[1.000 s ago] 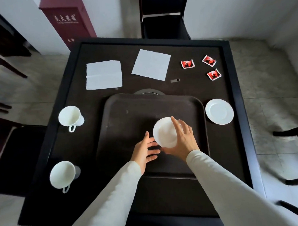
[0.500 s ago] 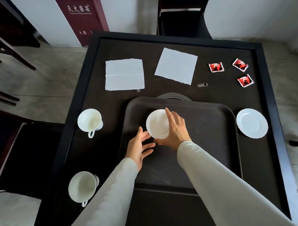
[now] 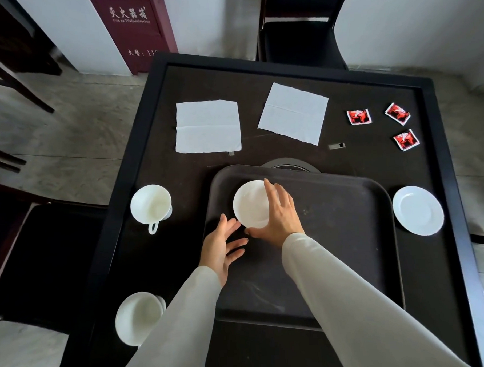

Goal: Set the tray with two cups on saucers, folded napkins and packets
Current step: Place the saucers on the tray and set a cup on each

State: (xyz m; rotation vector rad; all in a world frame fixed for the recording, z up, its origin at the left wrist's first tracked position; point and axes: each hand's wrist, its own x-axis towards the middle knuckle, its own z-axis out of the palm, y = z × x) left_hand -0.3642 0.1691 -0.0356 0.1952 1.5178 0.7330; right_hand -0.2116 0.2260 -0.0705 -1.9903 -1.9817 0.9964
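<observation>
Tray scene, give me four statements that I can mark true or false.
1. The right hand grips a saucer over the tray. True.
2. The far cup stands on the tray. False: it stands on the table, left of the tray.
3. Three packets lie on the table. True.
4. The left hand holds a napkin. False: it holds nothing; both napkins lie flat on the table.

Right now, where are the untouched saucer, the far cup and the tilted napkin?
untouched saucer [image 3: 418, 210], head view, its centre.
far cup [image 3: 150, 204], head view, its inside.
tilted napkin [image 3: 294, 113], head view, its middle.
</observation>
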